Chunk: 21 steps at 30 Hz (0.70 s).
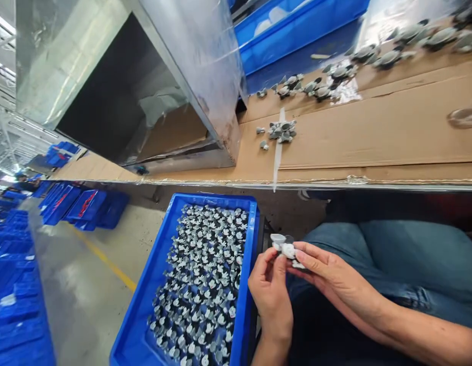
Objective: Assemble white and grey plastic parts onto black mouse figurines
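White-and-grey, one small figure (288, 250) sits pinched between the fingertips of the left hand (273, 300) and right hand (337, 274), blue tray (246, 274) just left of them, and I judge it mid-handling, next needing a steady grip.

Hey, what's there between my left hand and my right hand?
A small white-and-grey piece, pinched by the fingers of both your left hand and your right hand, as the head view shows.
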Tool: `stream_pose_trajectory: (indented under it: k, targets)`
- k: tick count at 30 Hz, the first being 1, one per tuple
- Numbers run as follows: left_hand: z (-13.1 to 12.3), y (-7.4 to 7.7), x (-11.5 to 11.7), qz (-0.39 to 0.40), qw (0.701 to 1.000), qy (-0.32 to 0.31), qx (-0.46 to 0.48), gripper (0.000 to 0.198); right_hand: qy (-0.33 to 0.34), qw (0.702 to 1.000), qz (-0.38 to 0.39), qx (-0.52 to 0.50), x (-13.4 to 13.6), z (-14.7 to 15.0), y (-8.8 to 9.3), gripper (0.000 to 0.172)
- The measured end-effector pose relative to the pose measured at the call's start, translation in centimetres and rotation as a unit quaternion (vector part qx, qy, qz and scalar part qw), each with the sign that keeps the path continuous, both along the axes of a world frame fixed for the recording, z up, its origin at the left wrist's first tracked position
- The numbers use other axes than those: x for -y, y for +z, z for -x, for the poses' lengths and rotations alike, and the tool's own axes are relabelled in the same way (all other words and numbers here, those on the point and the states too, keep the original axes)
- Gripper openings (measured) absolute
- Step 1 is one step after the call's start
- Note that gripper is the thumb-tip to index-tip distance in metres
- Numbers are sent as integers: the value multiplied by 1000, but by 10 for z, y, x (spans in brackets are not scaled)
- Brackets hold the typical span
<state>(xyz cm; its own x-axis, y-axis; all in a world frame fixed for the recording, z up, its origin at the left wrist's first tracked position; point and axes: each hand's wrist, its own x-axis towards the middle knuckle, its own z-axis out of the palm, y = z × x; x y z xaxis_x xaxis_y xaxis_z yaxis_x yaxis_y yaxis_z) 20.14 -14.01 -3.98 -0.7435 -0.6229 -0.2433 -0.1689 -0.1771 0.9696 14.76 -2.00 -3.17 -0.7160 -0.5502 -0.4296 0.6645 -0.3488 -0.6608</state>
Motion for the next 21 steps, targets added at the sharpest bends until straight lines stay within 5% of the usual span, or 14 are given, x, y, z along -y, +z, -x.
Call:
stream_pose_trajectory:
  k: [4, 7, 10, 15, 21]
  targets:
    - [-24, -23, 82, -16, 992, 127, 21, 31, 74, 996, -53, -15, -1, 3, -16, 40]
    - [-61, -36, 161, -18, 973, 223, 52, 9, 67, 994, -88, -7, -12, 7, -22, 41]
    - [-105, -42, 222, -2, 957, 281, 70, 16, 47, 993, -105, -18, -26, 10, -26, 34]
    - [-148, -55, 272, 21, 941, 318, 112, 19, 6, 996, -82, -46, -39, 13, -48, 26]
    - [-137, -70, 318, 38, 895, 385, 221, 13, 20, 988, -147, -40, -45, 15, -62, 34]
